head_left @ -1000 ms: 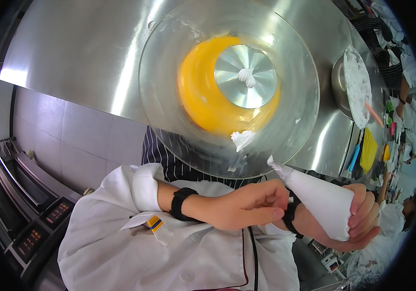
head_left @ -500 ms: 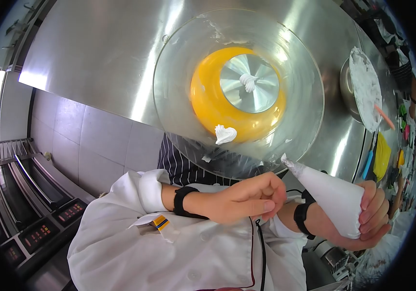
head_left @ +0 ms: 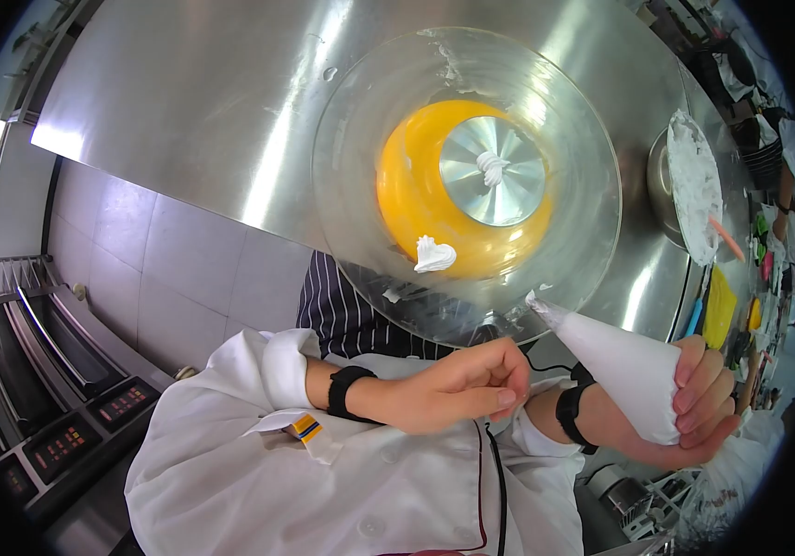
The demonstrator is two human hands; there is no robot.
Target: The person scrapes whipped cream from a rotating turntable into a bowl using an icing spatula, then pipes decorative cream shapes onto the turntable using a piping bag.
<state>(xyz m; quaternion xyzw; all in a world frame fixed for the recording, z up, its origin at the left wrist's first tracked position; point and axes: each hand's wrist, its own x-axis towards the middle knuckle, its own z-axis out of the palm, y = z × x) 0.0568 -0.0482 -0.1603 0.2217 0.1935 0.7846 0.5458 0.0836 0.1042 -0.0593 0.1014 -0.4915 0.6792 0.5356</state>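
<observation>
My right hand (head_left: 694,398) is wrapped round the wide end of a white piping bag (head_left: 615,366), whose tip points up-left over the near right edge of a clear round plate (head_left: 342,157). My left hand (head_left: 453,389) is curled closed beside my right wrist, with nothing visible in it. The plate is over a yellow round base (head_left: 407,204) with a silver disc (head_left: 471,199) at its centre. White swirled cream (head_left: 492,169) sits on the disc. A heart-shaped cream piece (head_left: 434,254) lies nearer me on the plate.
A metal bowl (head_left: 662,185) with a cream-covered rim piece and an orange-handled tool (head_left: 726,239) is on the steel table (head_left: 184,120). Yellow (head_left: 719,306) and blue items lie beyond it. Equipment with control panels (head_left: 63,445) stands at left. Other people are partly visible at far right.
The view has shifted. The heart-shaped cream has moved left round the disc, as the plate has turned. My right hand still grips the piping bag, and my left hand stays curled.
</observation>
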